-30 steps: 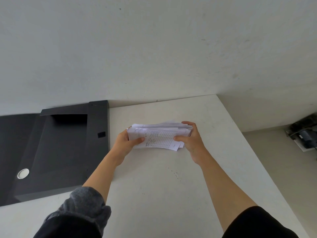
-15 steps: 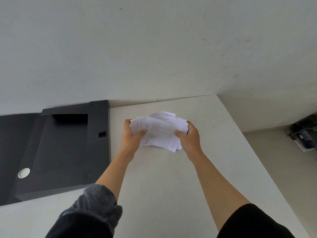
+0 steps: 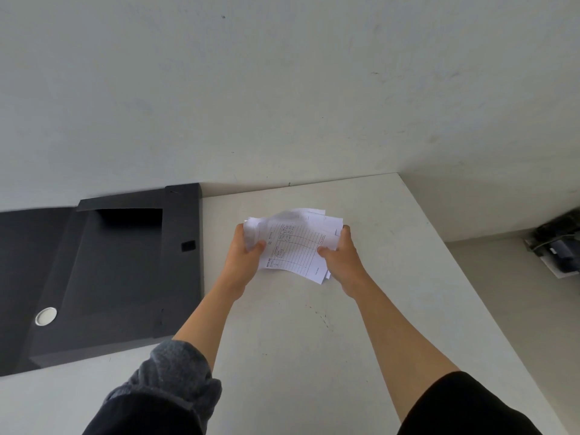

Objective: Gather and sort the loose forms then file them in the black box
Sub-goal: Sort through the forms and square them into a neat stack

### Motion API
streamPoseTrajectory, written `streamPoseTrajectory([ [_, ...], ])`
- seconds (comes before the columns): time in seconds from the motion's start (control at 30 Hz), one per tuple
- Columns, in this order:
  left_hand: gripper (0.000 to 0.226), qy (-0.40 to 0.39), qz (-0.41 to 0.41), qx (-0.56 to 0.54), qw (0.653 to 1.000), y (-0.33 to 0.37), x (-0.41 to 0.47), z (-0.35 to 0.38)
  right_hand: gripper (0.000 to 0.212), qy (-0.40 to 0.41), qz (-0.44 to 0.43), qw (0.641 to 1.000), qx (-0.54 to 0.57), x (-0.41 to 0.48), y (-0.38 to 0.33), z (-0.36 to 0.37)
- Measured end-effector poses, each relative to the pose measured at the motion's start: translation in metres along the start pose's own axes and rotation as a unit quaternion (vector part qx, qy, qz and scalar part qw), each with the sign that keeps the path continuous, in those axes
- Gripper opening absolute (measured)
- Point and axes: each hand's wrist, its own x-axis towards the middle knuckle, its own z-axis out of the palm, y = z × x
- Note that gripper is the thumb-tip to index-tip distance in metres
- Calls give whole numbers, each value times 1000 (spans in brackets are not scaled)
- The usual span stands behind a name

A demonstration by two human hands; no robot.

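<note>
Head view: both hands grip one stack.
Left hand [image 3: 243,259]: pinching forms [image 3: 295,243], left edge.
Right hand [image 3: 340,259]: pinching right edge.
Black box [image 3: 103,271]: open, on tabletop [image 3: 314,356], left.

Both forearms were bare from the wrist back toward the elbow. The left arm's sleeve [image 3: 175,381] was a heathered grey knit, bunched into thick folds over a darker, near-black layer beneath. The right arm's sleeve [image 3: 464,406] was plain black, smooth, ending in a clean curved edge.
</note>
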Motion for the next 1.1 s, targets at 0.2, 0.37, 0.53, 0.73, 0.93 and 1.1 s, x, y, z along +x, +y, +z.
streamPoseTrajectory([
  [0.2,35,-9,-8,13,1000,0,3,-4,42,-6,-1,1000,-7,1,2,1],
  [0.37,34,14,-49,62,997,-9,1,-3,38,-21,9,999,-34,1,6,3],
  [0.53,36,9,-35,15,999,-5,0,-4,33,-42,17,999,-4,-3,5,1],
  [0.73,34,-18,20,-27,999,16,8,-8,47,33,-71,997,5,1,-15,-3],
  [0.93,32,-30,19,13,999,8,5,-4,39,42,-103,993,-44,-3,-16,-2],
  [1.1,32,-12,9,36,999,-3,-7,9,42,57,-97,991,-67,-8,3,3],
])
